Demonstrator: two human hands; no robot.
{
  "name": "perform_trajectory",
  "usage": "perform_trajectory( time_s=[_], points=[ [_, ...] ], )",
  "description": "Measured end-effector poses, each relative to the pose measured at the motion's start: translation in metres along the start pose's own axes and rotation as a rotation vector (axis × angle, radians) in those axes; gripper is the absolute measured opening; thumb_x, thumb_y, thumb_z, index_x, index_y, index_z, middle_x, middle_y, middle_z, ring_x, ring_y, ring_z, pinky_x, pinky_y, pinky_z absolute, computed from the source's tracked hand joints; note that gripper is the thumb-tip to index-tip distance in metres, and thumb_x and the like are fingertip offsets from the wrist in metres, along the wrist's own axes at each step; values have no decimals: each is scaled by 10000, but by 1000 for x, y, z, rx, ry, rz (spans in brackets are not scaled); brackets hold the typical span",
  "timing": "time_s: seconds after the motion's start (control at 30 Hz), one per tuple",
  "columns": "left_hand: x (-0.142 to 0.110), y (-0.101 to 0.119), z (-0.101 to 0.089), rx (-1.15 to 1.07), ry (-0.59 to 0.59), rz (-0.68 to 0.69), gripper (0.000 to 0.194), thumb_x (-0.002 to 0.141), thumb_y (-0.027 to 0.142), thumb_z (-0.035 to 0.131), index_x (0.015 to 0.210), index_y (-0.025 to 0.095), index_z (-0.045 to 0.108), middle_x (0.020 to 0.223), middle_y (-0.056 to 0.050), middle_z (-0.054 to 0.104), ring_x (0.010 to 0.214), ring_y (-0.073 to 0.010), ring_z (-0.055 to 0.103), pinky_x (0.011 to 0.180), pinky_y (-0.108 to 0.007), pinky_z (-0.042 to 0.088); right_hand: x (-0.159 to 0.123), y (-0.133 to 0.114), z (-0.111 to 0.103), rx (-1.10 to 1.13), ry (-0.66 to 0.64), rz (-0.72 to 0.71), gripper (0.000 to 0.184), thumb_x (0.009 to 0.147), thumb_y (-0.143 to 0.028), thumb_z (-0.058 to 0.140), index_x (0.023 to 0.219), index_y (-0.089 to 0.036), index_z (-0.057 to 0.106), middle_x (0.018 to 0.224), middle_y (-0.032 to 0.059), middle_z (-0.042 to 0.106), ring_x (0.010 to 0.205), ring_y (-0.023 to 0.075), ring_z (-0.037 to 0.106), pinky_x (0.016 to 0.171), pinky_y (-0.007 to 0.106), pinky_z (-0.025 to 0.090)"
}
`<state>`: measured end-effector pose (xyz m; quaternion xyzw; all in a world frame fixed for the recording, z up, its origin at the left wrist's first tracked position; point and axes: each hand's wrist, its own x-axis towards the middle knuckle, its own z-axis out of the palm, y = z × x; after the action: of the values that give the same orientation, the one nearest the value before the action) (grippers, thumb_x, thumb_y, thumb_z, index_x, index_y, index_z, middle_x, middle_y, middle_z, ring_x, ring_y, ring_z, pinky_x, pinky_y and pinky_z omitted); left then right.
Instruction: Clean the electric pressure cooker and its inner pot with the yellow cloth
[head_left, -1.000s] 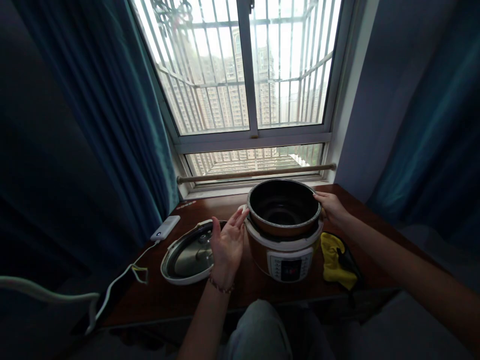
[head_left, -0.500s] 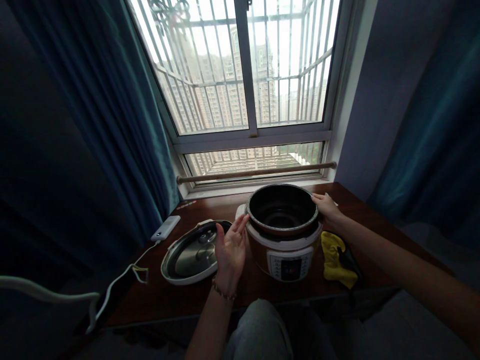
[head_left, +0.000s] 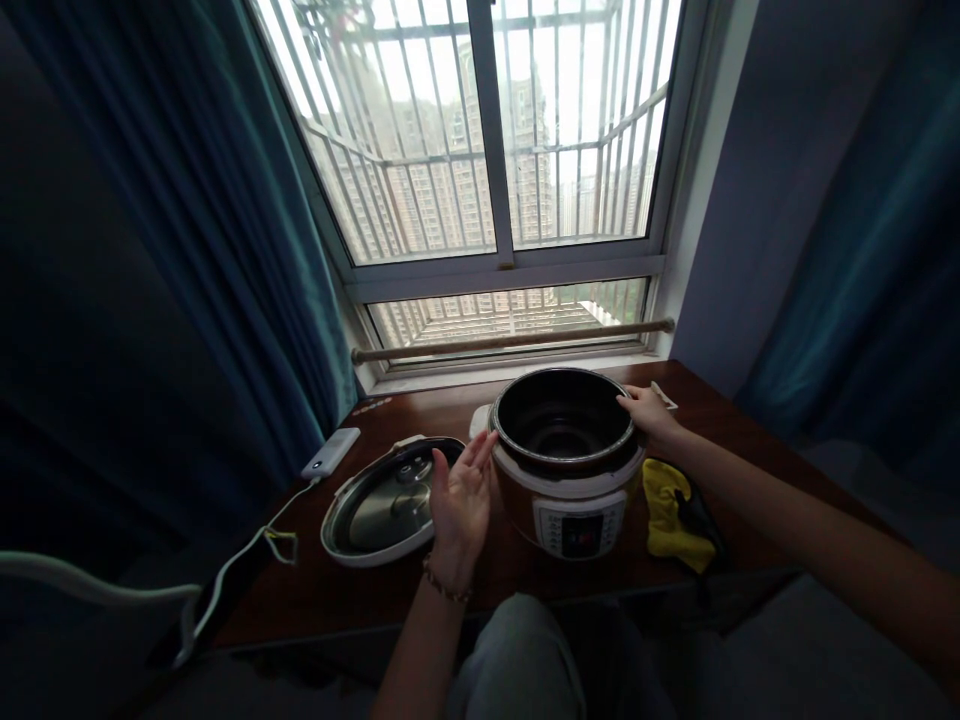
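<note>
A dark inner pot (head_left: 562, 425) with a shiny metal rim sits partly raised in the mouth of a white and brown electric cooker (head_left: 517, 505), whose control panel faces me. My right hand (head_left: 651, 415) pinches the pot's rim on the right, thumb over the edge. On the left, my left hand (head_left: 461, 495) is open, palm up and fingers stretched, its fingertips against the pot's outer side. Beside that hand lies the cooker's round lid (head_left: 390, 505), metal inner face upward. A yellow and black cloth (head_left: 675, 530) rests right of the cooker.
The brown wooden table (head_left: 442, 405) stands against a barred window (head_left: 510, 255). A white power bank (head_left: 331, 453) with a white cable (head_left: 229, 570) lies at the left. A small white object (head_left: 664, 396) is behind my right hand. Blue curtains (head_left: 247, 250) hang on both sides.
The inner pot has come slightly down and left toward the cooker's mouth, my right hand moving with it. My left hand has shifted a little to the right and remains open.
</note>
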<state>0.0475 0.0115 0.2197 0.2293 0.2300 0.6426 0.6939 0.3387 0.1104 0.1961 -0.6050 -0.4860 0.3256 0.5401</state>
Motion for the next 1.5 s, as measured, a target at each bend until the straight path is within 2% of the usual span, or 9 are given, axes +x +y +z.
perform_trajectory(
  time_s=[0.17, 0.6, 0.7, 0.8, 0.93, 1.07, 1.23, 1.33, 1.5],
  points=[
    [1, 0, -1, 6, -13, 4, 632, 839, 597, 351, 1122, 72, 561, 1209, -172, 567, 1218, -212, 449, 969, -251, 372, -1, -3, 0, -94, -5, -14, 201, 634, -113, 562, 794, -148, 679, 669, 12, 666, 625, 142, 591, 572, 217, 439],
    [-1, -8, -6, 92, -39, 16, 645, 827, 606, 367, 1180, 87, 516, 1246, -161, 544, 1257, -198, 400, 1067, -271, 251, -2, 0, -8, -293, -13, -162, 121, 641, -275, 563, 679, -161, 580, 691, 23, 616, 730, 183, 556, 693, 281, 443],
    [-3, -9, -6, 113, -51, 15, 633, 837, 601, 348, 1177, 95, 518, 1271, -154, 526, 1270, -196, 384, 1089, -285, 216, -17, -1, -7, -332, 44, -236, 230, 667, -317, 558, 811, -142, 596, 904, 93, 639, 911, 246, 555, 840, 373, 427],
    [-4, -9, -9, 172, -50, 28, 587, 847, 582, 357, 1154, 115, 537, 1266, -141, 535, 1275, -188, 378, 1096, -296, 211, -48, -3, -12, -355, 127, -436, 414, 785, -373, 477, 1095, -109, 552, 1199, 155, 546, 1148, 270, 468, 989, 430, 338],
    [7, -13, -23, 302, 104, 156, 399, 863, 465, 438, 1087, 163, 572, 1225, -104, 573, 1245, -175, 421, 1082, -329, 260, -82, 8, -31, -382, 304, -641, 458, 885, -354, 371, 1310, -187, 405, 1374, 90, 406, 1276, 201, 352, 1070, 399, 265],
    [34, -18, -41, 401, 290, 284, 321, 855, 343, 494, 1136, 195, 540, 1357, -66, 454, 1272, -149, 383, 1080, -300, 271, -64, 45, -49, -374, 474, -484, 571, 849, -441, 442, 1336, -152, 367, 1382, 136, 385, 1283, 241, 343, 1066, 442, 263],
    [62, -24, -56, 473, 242, 254, 407, 866, 356, 476, 1236, 186, 480, 1440, -60, 330, 1327, -155, 282, 1111, -316, 195, -29, 80, -45, 6, 307, -224, 802, 732, -546, 571, 1351, -120, 292, 1350, 208, 408, 1206, 261, 455, 983, 408, 382],
    [68, -29, -62, 519, 190, 254, 444, 862, 370, 489, 1268, 195, 460, 1449, -46, 312, 1333, -159, 267, 1119, -310, 163, -27, 81, -37, 88, 288, -187, 722, 733, -557, 558, 1273, -109, 390, 1227, 205, 533, 1093, 262, 548, 926, 397, 420],
    [71, -34, -68, 576, 164, 268, 472, 867, 404, 472, 1300, 222, 431, 1468, -24, 267, 1347, -171, 233, 1126, -331, 134, -27, 79, -34, -121, 259, -250, 532, 805, -571, 409, 1042, -126, 582, 1032, 155, 641, 987, 265, 576, 883, 387, 408]
  ],
)
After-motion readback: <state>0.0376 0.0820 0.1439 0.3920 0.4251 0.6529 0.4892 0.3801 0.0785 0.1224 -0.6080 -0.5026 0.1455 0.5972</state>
